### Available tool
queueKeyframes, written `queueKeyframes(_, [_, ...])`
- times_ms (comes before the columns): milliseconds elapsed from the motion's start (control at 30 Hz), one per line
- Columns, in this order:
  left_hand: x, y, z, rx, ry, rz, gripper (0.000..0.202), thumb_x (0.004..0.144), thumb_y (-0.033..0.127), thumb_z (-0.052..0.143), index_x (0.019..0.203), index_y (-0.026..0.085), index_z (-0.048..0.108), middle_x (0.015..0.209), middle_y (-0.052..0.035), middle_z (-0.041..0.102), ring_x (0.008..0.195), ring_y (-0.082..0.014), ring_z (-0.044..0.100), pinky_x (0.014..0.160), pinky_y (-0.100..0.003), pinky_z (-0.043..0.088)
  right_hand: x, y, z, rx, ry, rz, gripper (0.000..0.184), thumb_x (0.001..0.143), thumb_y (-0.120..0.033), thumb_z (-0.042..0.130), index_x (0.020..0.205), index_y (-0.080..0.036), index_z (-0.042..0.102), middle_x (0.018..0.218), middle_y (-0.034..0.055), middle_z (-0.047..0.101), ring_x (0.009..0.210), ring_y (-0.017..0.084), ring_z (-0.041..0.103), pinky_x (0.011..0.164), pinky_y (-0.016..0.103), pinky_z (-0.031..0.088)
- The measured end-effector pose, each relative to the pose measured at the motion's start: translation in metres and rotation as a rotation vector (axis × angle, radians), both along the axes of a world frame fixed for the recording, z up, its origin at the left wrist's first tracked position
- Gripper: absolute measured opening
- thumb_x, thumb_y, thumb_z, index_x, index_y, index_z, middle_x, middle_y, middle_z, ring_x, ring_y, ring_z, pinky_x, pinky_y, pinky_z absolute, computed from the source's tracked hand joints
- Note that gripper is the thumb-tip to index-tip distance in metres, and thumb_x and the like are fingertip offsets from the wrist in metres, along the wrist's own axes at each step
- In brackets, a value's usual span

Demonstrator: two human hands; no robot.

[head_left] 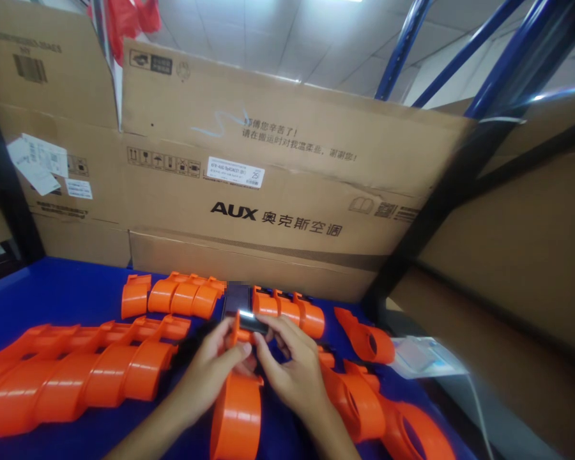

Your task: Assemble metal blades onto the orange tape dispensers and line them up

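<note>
In front of me, my left hand [223, 358] pinches an orange plastic piece [237, 327]. My right hand [290, 361] has its fingers closed around a short, shiny black piece [253, 321], which lies against the orange one. How the two fit together is hidden by my fingers. Just below my hands is a wide orange plastic ring [236, 415]; whether it is joined to the held piece, I cannot tell. Behind the hands stands a small dark box-like object [237, 299].
Nested orange rings [71, 383] run along the left of the blue tabletop [33, 287]. More orange rings stand at the back [186, 297] and lie at the right [364, 402]. A cardboard wall [287, 185] and dark rack posts [421, 217] close off the far side.
</note>
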State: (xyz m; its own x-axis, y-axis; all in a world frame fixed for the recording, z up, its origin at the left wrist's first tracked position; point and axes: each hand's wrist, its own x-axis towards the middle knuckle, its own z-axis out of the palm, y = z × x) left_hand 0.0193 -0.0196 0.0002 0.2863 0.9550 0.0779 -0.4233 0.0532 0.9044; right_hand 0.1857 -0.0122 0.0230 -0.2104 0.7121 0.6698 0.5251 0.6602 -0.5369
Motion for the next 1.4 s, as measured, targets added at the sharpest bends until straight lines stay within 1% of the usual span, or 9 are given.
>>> queueKeyframes(100, [0.001,0.0,0.001,-0.048,-0.045,-0.005,0.034,0.084,0.023,0.069,0.117,0.019,0.059,0.085,-0.0039,0.071,0.064,-0.0176,0.07,0.064,-0.031,0.059,0.002,-0.001,0.0,-0.061,0.015,0.083,0.031,0.093,-0.024,0.061,0.124,-0.024,0.063,0.089,0.0038,0.064,0.078,0.018,0.063,0.072,0.03,0.052])
queueKeyframes(200, [0.001,0.001,0.001,-0.149,-0.133,-0.019,0.029,0.083,0.022,0.068,0.109,0.02,0.058,0.081,-0.0035,0.07,0.061,-0.0226,0.071,0.059,-0.036,0.059,0.008,0.003,0.0,-0.123,0.094,0.104,0.033,0.096,-0.028,0.055,0.129,-0.024,0.058,0.088,0.0027,0.064,0.072,0.017,0.062,0.066,0.027,0.051])
queueKeyframes(300, [-0.003,0.003,-0.001,-0.228,-0.213,0.026,0.023,0.082,0.021,0.068,0.1,0.021,0.056,0.078,-0.0021,0.07,0.059,-0.0259,0.072,0.056,-0.041,0.059,0.019,0.011,0.001,-0.166,0.07,-0.056,0.023,0.098,-0.031,0.048,0.112,-0.022,0.064,0.082,0.003,0.066,0.07,0.018,0.063,0.064,0.026,0.048])
queueKeyframes(467, [-0.007,0.007,-0.002,-0.266,-0.263,0.052,0.017,0.082,0.022,0.069,0.092,0.02,0.056,0.074,-0.0013,0.069,0.058,-0.0269,0.072,0.052,-0.039,0.058,0.032,0.018,0.004,-0.429,-0.511,-0.447,0.015,0.089,-0.035,0.062,0.088,-0.025,0.073,0.077,0.0041,0.073,0.076,0.023,0.069,0.061,0.028,0.041])
queueKeyframes(567, [-0.006,0.006,0.0,-0.28,-0.249,0.07,0.018,0.081,0.023,0.071,0.092,0.02,0.057,0.075,-0.0013,0.069,0.058,-0.0257,0.072,0.052,-0.037,0.057,0.028,0.019,0.0,-0.504,-0.631,-0.536,0.021,0.086,-0.044,0.066,0.084,-0.025,0.075,0.085,0.0074,0.076,0.084,0.027,0.071,0.062,0.029,0.041])
queueKeyframes(700, [-0.006,0.003,0.003,-0.308,-0.215,0.062,0.019,0.082,0.029,0.072,0.087,0.019,0.057,0.072,-0.0014,0.069,0.057,-0.025,0.071,0.05,-0.036,0.057,0.019,0.023,-0.01,-0.523,-0.645,-0.561,0.029,0.084,-0.05,0.068,0.08,-0.023,0.076,0.08,0.0113,0.076,0.085,0.03,0.072,0.064,0.032,0.043])
queueKeyframes(933, [-0.007,0.003,0.005,-0.325,-0.214,0.053,0.023,0.079,0.031,0.075,0.087,0.019,0.057,0.07,-0.002,0.069,0.056,-0.0248,0.071,0.05,-0.037,0.057,0.017,0.025,-0.018,-0.528,-0.631,-0.531,0.018,0.081,-0.04,0.071,0.081,-0.023,0.075,0.085,0.0129,0.077,0.087,0.032,0.073,0.067,0.034,0.045])
queueKeyframes(1200, [-0.007,0.002,0.006,-0.321,-0.217,0.062,0.024,0.079,0.031,0.074,0.087,0.019,0.055,0.068,-0.0014,0.068,0.053,-0.0239,0.069,0.047,-0.036,0.056,0.02,0.024,-0.018,-0.521,-0.569,-0.462,0.015,0.074,-0.031,0.075,0.087,-0.024,0.074,0.085,0.0071,0.077,0.085,0.028,0.072,0.063,0.03,0.041])
queueKeyframes(1400, [-0.006,0.002,0.005,-0.318,-0.204,0.075,0.028,0.076,0.032,0.077,0.09,0.02,0.056,0.071,-0.0017,0.069,0.054,-0.0256,0.07,0.048,-0.039,0.058,0.023,0.021,-0.016,-0.494,-0.517,-0.395,0.01,0.07,-0.024,0.076,0.07,-0.024,0.066,0.063,0.0003,0.068,0.064,0.02,0.065,0.054,0.026,0.03])
